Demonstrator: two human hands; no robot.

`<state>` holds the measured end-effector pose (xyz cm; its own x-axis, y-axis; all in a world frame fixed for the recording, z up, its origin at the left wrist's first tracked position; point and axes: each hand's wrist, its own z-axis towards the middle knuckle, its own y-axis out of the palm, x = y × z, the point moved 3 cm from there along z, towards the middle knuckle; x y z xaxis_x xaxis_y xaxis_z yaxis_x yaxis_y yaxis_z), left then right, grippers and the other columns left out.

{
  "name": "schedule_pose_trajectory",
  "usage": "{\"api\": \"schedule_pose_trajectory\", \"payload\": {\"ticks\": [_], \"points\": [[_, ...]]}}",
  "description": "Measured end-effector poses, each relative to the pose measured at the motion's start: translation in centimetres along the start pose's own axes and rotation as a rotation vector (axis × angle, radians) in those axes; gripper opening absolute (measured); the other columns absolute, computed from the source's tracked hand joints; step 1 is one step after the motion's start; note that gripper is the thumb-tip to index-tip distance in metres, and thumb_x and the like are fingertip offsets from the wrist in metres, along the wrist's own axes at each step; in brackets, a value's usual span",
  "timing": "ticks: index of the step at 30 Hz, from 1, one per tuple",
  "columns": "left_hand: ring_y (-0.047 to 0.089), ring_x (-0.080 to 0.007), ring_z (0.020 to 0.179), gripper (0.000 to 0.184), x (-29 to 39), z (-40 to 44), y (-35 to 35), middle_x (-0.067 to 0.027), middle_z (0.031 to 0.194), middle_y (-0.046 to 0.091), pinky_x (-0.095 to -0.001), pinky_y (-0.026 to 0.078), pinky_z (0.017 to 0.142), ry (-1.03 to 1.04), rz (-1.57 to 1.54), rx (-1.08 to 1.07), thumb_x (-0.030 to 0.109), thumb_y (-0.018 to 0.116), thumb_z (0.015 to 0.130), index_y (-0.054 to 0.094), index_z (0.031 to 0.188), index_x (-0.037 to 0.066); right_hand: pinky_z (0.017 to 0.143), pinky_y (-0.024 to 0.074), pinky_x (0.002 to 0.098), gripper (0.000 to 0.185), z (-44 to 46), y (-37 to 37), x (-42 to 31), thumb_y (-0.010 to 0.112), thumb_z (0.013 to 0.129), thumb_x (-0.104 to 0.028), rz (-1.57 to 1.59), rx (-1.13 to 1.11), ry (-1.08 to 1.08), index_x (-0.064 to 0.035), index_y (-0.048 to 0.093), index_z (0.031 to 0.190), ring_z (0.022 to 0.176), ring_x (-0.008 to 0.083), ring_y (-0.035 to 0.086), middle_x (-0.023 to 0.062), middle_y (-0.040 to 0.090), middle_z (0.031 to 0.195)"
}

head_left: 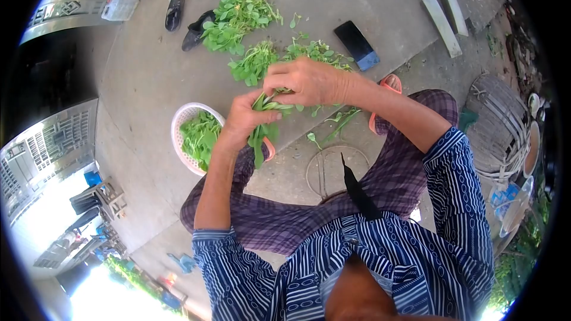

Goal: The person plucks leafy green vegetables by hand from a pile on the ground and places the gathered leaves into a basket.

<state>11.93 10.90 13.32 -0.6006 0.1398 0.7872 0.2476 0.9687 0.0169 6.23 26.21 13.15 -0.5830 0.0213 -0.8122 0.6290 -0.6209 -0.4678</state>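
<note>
My left hand (pixel 241 120) is closed around a bunch of leafy greens (pixel 257 141), whose leaves hang down below the palm. Close beside it, my right hand (pixel 306 83) has its fingers curled onto the stem end of the same bunch. The fingertips of both hands nearly meet, and the exact pinch is partly hidden. To the left stands a white plastic basket (pixel 177 132) with picked greens (pixel 201 137) inside. Beyond my hands, piles of leafy greens (pixel 241 18) lie on the concrete, and loose stems (pixel 339 122) are scattered below my right wrist.
A phone (pixel 355 44) lies on the ground right of the piles. Dark shoes (pixel 174 10) are at the upper left, and two pale bars (pixel 443 27) at the upper right. A woven basket (pixel 496 122) stands far right. A metal ring (pixel 309 169) is between my legs.
</note>
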Motion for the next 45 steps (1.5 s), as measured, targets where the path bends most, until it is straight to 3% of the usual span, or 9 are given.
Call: {"api": "schedule_pose_trajectory", "payload": {"ticks": [9,14,20,23,33,36,40,42,45], "points": [[0.055,-0.0084,0.070,0.037,-0.4,0.1,-0.2,-0.0015,0.082,0.061,-0.0228,0.046,0.062,0.008,0.109,-0.035,-0.004,0.067,0.064,0.058,0.099,-0.001,0.054,0.0453,0.0345,0.013,-0.1,0.7,0.1,0.059,0.073,-0.012,-0.153,-0.031,-0.019,-0.0031,0.053,0.080,0.059,0.0242,0.055,0.0069,0.051,0.073],[0.054,-0.0093,0.069,0.033,-1.0,0.5,-0.5,-0.0024,0.077,0.060,-0.0254,0.043,0.064,0.040,0.570,0.009,0.004,0.066,0.064,0.059,0.096,-0.001,0.050,0.0443,0.0353,0.011,-0.3,1.1,0.1,0.058,0.071,-0.010,-0.259,-0.042,-0.049,-0.0026,0.049,0.071,0.057,0.0236,0.054,0.0070,0.048,0.068],[0.055,-0.0074,0.068,0.034,-0.2,-0.2,-0.2,-0.0009,0.080,0.061,-0.0220,0.044,0.061,-0.052,0.071,-0.089,0.003,0.068,0.067,0.058,0.100,0.001,0.046,0.0431,0.0341,0.011,-0.2,0.9,-0.3,0.057,0.067,-0.007,-0.283,0.054,-0.127,-0.0032,0.047,0.066,0.053,0.0213,0.051,0.0063,0.044,0.064],[0.056,-0.0078,0.068,0.036,0.0,-0.4,0.1,-0.0015,0.081,0.061,-0.0219,0.045,0.062,-0.055,0.031,-0.090,0.006,0.071,0.067,0.058,0.100,0.001,0.045,0.0420,0.0336,0.010,-0.2,0.9,-0.2,0.057,0.066,-0.006,-0.220,0.064,-0.135,-0.0035,0.048,0.067,0.052,0.0207,0.050,0.0059,0.042,0.062],[0.055,-0.0078,0.073,0.037,0.4,-0.7,0.1,0.0000,0.082,0.061,-0.0209,0.044,0.066,0.019,0.083,-0.084,0.006,0.071,0.067,0.058,0.102,0.002,0.053,0.0394,0.0346,0.014,0.3,-0.2,0.1,0.052,0.069,-0.015,0.245,0.071,0.136,-0.0013,0.050,0.069,0.053,0.0242,0.048,0.0078,0.049,0.065],[0.054,-0.0066,0.070,0.035,0.6,-0.6,-0.2,0.0014,0.080,0.060,-0.0205,0.044,0.064,0.055,0.136,-0.052,0.006,0.071,0.068,0.058,0.101,0.002,0.057,0.0380,0.0288,0.010,0.4,-0.5,1.6,0.051,0.072,-0.010,0.263,0.130,0.166,-0.0008,0.048,0.071,0.058,0.0143,0.045,0.0038,0.046,0.063],[0.052,-0.0059,0.067,0.033,0.7,-0.7,-0.4,0.0030,0.076,0.058,-0.0205,0.043,0.062,0.047,0.178,-0.049,0.006,0.070,0.068,0.058,0.099,0.002,0.055,0.0385,0.0285,0.013,0.6,-0.2,2.0,0.050,0.076,-0.014,0.272,0.208,0.088,-0.0009,0.050,0.075,0.058,0.0143,0.047,0.0048,0.050,0.063],[0.051,-0.0059,0.067,0.032,0.8,-0.8,-0.3,0.0032,0.076,0.057,-0.0205,0.043,0.062,0.038,0.180,-0.037,0.007,0.070,0.068,0.058,0.098,0.002,0.054,0.0426,0.0330,0.017,0.4,-0.1,1.6,0.050,0.077,-0.018,0.311,0.065,0.322,-0.0008,0.051,0.077,0.054,0.0190,0.053,0.0076,0.053,0.060],[0.050,-0.0054,0.068,0.025,1.0,-0.9,-0.3,0.0034,0.077,0.058,-0.0212,0.042,0.061,0.077,0.163,-0.025,0.003,0.065,0.070,0.060,0.095,0.002,0.053,0.0429,0.0323,0.016,0.5,-0.3,0.7,0.053,0.076,-0.017,0.278,0.064,0.348,-0.0016,0.053,0.080,0.055,0.0186,0.055,0.0075,0.054,0.060]]}}
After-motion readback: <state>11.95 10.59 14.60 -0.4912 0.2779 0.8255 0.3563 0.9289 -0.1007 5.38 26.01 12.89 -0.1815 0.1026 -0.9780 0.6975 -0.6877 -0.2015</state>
